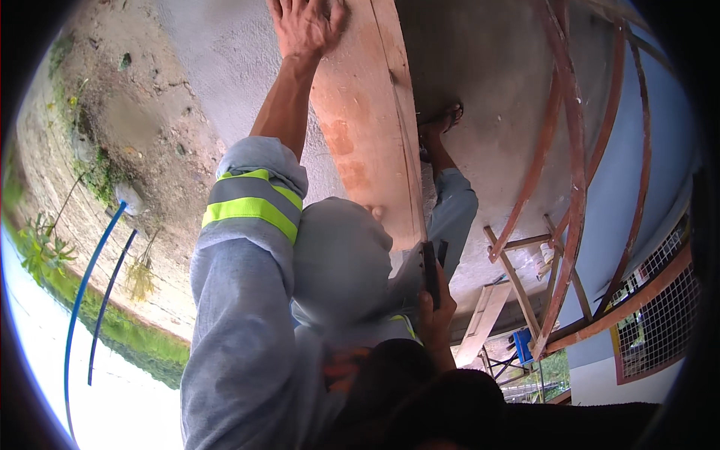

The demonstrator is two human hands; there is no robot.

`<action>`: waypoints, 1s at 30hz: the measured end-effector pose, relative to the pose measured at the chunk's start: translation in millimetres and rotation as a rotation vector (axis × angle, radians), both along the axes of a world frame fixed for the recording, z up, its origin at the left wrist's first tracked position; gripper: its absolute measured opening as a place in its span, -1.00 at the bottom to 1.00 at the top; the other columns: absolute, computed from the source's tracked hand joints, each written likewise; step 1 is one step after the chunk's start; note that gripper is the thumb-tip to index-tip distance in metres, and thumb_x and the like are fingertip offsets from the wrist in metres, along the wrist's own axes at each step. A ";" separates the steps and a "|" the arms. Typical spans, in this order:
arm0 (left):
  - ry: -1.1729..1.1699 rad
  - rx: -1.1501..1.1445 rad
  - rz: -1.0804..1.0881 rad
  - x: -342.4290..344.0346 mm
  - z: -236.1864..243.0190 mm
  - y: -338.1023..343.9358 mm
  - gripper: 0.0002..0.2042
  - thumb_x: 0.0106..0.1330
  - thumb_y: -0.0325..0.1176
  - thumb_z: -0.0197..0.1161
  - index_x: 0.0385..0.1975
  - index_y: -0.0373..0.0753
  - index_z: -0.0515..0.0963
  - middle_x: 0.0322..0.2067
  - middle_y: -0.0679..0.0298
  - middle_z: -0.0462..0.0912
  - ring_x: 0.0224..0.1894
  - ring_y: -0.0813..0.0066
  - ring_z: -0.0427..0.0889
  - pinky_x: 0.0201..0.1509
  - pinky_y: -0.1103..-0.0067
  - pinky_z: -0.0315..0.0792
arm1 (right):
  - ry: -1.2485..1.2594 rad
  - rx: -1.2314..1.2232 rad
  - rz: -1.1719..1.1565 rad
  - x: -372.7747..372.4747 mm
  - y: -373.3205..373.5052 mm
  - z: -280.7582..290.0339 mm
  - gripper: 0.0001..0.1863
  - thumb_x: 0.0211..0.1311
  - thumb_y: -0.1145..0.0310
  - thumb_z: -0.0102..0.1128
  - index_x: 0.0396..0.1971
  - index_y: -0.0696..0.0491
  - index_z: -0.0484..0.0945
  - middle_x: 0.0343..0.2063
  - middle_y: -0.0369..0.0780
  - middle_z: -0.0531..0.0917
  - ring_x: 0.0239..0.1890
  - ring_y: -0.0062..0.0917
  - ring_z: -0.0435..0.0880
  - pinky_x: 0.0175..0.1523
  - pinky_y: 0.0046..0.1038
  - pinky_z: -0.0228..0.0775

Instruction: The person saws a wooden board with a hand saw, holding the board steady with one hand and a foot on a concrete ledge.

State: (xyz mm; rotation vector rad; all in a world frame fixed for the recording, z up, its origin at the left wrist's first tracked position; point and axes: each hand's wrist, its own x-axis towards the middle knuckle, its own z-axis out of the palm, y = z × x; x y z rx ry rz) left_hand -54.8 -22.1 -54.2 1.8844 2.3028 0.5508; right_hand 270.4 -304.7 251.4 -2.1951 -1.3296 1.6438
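Note:
My left hand [309, 28] lies flat, fingers stretched, at the upper end of a long reddish-brown wooden board [367, 112]; the fingertips run out of view. My right hand [437, 309] is closed around a dark, narrow tool [430, 271] seen nearly end-on, beside the board's near right corner. Its kind does not show clearly. Along the board's right side runs a long dark line. My bent grey-clad knee [341, 247] covers part of the board, and toes [376, 213] show against it.
My other leg [454, 199], with a sandalled foot, stands on the concrete floor [487, 97] to the right. Reddish timber poles [576, 172] and a wooden trestle [514, 281] stand farther right, by a window grille [656, 330]. Leftward lie dirt ground [142, 112] and a blue upright pipe [90, 277].

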 end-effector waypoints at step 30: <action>0.031 0.005 0.043 3.9 -2.1 0.4 -0.34 0.49 0.05 -0.03 0.55 -0.04 0.15 0.57 -0.11 -0.07 0.61 -0.16 -0.15 0.62 0.01 -0.27 | 0.072 0.201 0.057 6.0 -3.3 -54.2 -0.34 0.47 0.07 0.07 0.39 0.21 0.35 0.20 0.00 0.62 0.01 -0.30 0.67 0.14 -0.31 0.50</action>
